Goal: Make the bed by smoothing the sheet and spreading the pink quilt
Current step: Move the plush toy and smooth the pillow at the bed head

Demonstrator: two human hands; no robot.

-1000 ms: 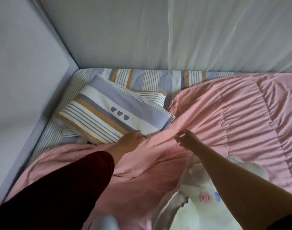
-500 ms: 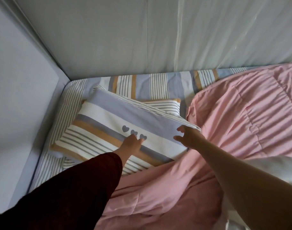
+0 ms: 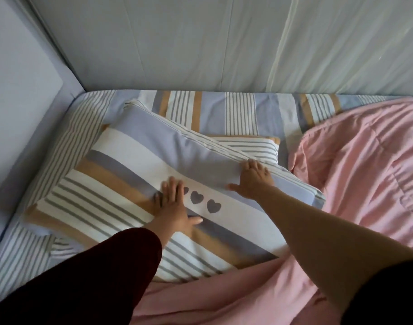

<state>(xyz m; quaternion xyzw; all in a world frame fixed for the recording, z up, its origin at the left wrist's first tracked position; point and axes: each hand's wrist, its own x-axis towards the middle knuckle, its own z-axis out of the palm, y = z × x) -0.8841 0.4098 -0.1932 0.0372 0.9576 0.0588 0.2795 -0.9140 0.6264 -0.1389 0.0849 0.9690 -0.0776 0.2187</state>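
Top pillow (image 3: pixel 135 184): rectangular, soft cotton-type case w/ wide lilac, white and ochre bands plus thin grey pinstripes, three grey hearts (image 3: pixel 196 197) printed on a white band. Its long axis ran diagonally, far-left corner to near-right corner, same way as the bands. It lay tilted on a second pillow (image 3: pixel 254 146) in matching stripes, only a far-right corner of that one showing.

left hand (image 3: pixel 175 207), out of a dark red sleeve (image 3: pixel 95 277): grip apart, palm down, fingers straight and flat on the case, covering part of the leftmost heart. right hand (image 3: pixel 252 181), bare forearm: grip also apart, thumb splayed, fingers lying on the lilac band at the pillow's raised crest, slightly bent over it; no pinch seen.

Striped sheet (image 3: pixel 224 109): same pattern, fairly flat, visible along the far side and left side of the bed.

Pink quilt (image 3: pixel 365 172): stitched panels w/ fine gathered ridges, crumpled. It sat bunched over the right part of the bed and across the near side, its near fold lying over the top pillow's near corner. Not spread flat.

White creased fabric (image 3: pixel 200 43) hung behind the bed; plain pale panel (image 3: pixel 17 90) on the left.
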